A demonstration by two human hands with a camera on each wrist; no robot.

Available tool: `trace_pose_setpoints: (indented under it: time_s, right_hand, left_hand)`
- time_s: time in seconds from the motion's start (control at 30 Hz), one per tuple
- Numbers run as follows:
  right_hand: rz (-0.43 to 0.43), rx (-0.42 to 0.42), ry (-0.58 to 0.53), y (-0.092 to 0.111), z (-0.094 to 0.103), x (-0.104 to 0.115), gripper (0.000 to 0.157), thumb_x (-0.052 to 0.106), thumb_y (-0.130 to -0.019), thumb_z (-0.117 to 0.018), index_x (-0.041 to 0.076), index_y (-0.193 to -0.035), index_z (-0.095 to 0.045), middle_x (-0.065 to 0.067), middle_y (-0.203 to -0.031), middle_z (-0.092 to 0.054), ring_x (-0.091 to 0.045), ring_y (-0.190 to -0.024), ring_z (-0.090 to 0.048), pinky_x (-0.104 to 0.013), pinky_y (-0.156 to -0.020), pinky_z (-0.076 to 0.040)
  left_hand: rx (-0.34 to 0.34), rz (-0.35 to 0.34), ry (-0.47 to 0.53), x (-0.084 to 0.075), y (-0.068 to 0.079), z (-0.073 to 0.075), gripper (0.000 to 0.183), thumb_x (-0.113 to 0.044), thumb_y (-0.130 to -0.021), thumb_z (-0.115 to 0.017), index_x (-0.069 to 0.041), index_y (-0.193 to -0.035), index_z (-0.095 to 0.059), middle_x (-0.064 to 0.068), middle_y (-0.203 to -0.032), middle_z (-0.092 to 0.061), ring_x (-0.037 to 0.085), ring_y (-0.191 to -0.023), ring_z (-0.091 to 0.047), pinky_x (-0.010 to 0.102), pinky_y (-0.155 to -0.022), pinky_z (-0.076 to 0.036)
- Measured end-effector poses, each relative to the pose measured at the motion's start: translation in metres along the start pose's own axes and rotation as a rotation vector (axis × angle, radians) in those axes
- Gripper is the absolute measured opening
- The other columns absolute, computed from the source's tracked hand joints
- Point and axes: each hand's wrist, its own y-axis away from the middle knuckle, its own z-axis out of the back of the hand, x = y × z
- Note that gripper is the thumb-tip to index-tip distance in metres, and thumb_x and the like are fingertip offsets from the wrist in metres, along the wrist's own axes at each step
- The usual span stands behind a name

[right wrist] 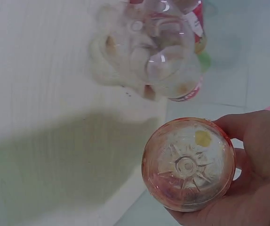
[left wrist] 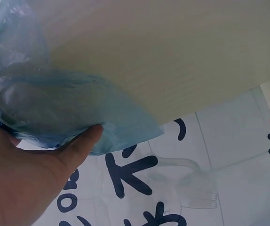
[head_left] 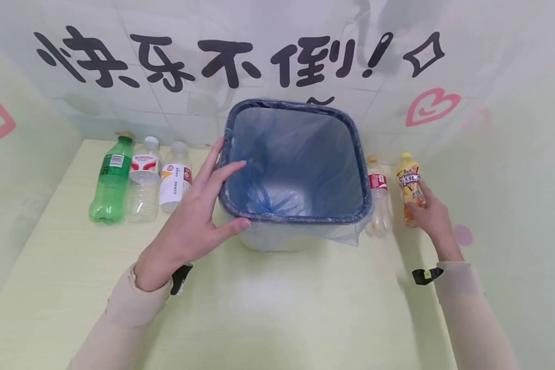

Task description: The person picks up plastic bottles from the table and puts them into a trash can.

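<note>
A dark-rimmed trash can [head_left: 300, 221] with a translucent blue bag [head_left: 300, 154] stands at mid-table. My left hand [head_left: 194, 216] holds its front left corner: the thumb lies along the front rim and one finger reaches over the left rim. In the left wrist view, the thumb [left wrist: 81, 146] touches the bag's folded edge. At the right, my right hand [head_left: 435, 213] grips an orange drink bottle [head_left: 409, 182] with a yellow cap. The right wrist view shows the bottle's round base [right wrist: 186, 165], with fingers and thumb around its side.
Left of the can are a green bottle [head_left: 115, 180], a clear bottle [head_left: 143, 177] and a white-labelled bottle [head_left: 174, 185]. A clear red-labelled bottle [head_left: 378, 198] sits between the can and my right hand. Behind stands a wall [head_left: 176, 15] with black lettering.
</note>
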Motion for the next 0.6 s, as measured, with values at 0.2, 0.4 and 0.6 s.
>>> trace_pose_setpoints:
  time_s: [0.2,0.4,0.6]
  right_hand:
    - [0.002,0.004,-0.014,0.004,0.013,0.009,0.066,0.032,-0.093,-0.046,0.034,-0.145,-0.006,-0.035,-0.118,-0.045,-0.034,-0.084,-0.053,-0.03,-0.056,-0.046]
    - [0.009,0.003,0.043,0.013,0.031,0.024,0.065,0.037,-0.092,-0.045,0.035,-0.145,-0.007,-0.031,-0.112,-0.049,-0.031,-0.079,-0.055,-0.031,-0.053,-0.044]
    - [0.029,-0.015,0.073,0.022,0.049,0.043,0.065,0.039,-0.092,-0.045,0.035,-0.145,-0.007,-0.032,-0.112,-0.049,-0.035,-0.081,-0.053,-0.033,-0.052,-0.043]
  left_hand:
    - [-0.002,0.006,0.001,0.0,0.001,0.0,0.081,-0.069,-0.078,-0.047,-0.019,-0.14,-0.033,0.003,-0.153,-0.002,0.024,-0.137,-0.013,0.057,-0.099,-0.026]
    - [-0.003,0.006,0.008,0.001,0.001,-0.001,0.081,-0.069,-0.078,-0.046,-0.019,-0.14,-0.032,0.003,-0.153,-0.002,0.023,-0.137,-0.013,0.057,-0.099,-0.027]
    - [-0.004,0.001,0.013,0.0,0.002,-0.001,0.081,-0.068,-0.079,-0.046,-0.018,-0.14,-0.032,0.003,-0.153,-0.001,0.023,-0.137,-0.011,0.057,-0.099,-0.026]
